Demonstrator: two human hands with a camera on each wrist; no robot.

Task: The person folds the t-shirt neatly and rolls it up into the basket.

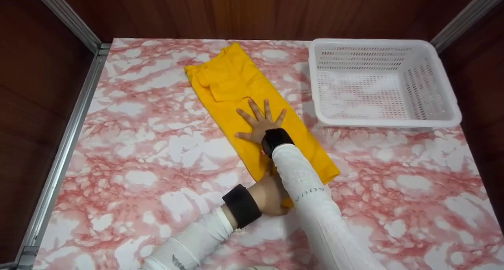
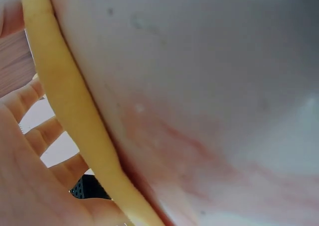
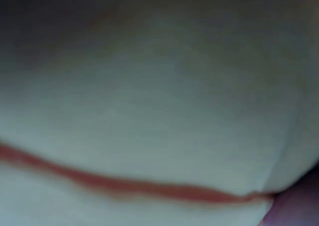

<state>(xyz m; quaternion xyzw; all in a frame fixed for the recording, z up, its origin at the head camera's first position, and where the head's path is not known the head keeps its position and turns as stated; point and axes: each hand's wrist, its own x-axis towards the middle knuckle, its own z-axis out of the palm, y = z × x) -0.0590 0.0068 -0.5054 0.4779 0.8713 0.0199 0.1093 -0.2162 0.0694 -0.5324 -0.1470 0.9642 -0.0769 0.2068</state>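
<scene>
A yellow cloth garment [image 1: 224,81] lies in a long strip, slanting across the marbled surface, with a loose folded part near its far end. My right hand [image 1: 260,124] rests flat on its middle, fingers spread. At the near end is my left hand [image 1: 271,195], partly hidden beneath the right forearm. The left wrist view shows that hand [image 2: 40,171] with its fingers straight and apart, reaching to a band of the yellow cloth [image 2: 75,91] that covers the fingertips. The right wrist view is blurred; neither hand nor garment stands out there.
A white plastic basket [image 1: 384,122] with slotted sides stands at the back right, beside the garment. Brown wooden panels [image 1: 204,14] and metal rails [image 1: 73,120] border the red-and-white surface [image 1: 145,179].
</scene>
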